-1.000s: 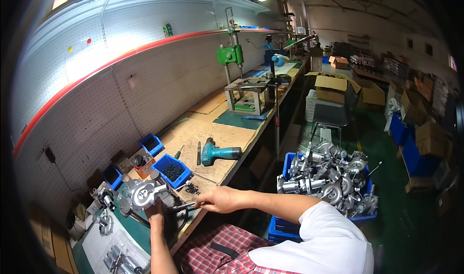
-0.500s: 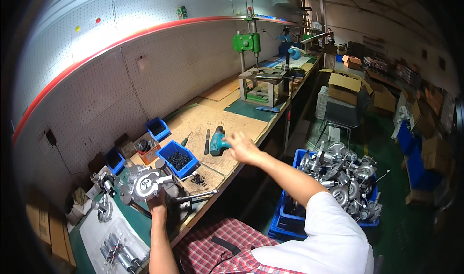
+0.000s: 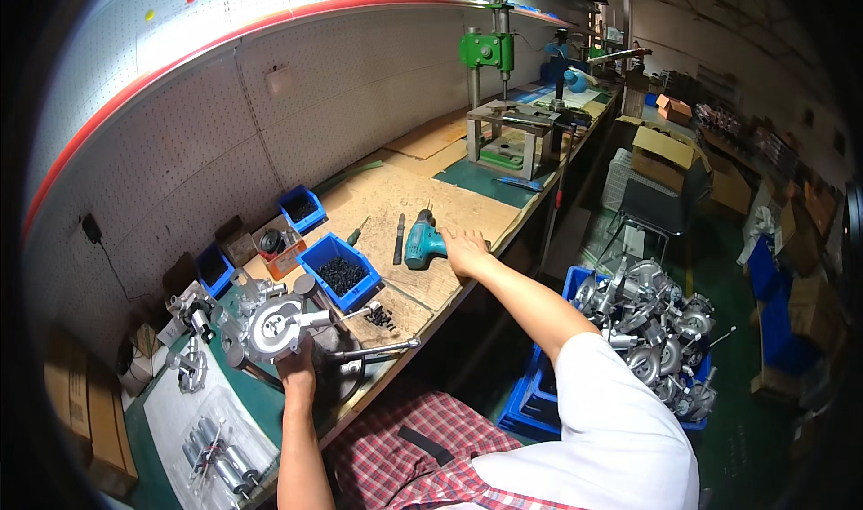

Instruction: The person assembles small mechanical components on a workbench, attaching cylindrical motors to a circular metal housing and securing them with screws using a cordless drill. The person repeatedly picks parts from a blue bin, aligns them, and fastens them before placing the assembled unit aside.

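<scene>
The round metal housing [image 3: 275,328] sits toward the left end of the worktop [image 3: 382,191], near its front edge. My left hand [image 3: 298,369] is at its lower rim, fingers curled underneath; how tightly, I can't tell. To the right, the metal lever [image 3: 378,349] is now free: my right hand [image 3: 464,250] has left it for the teal cordless drill [image 3: 420,243], fingers half spread over its handle, their closure unclear, so both tool and housing are under my hands.
</scene>
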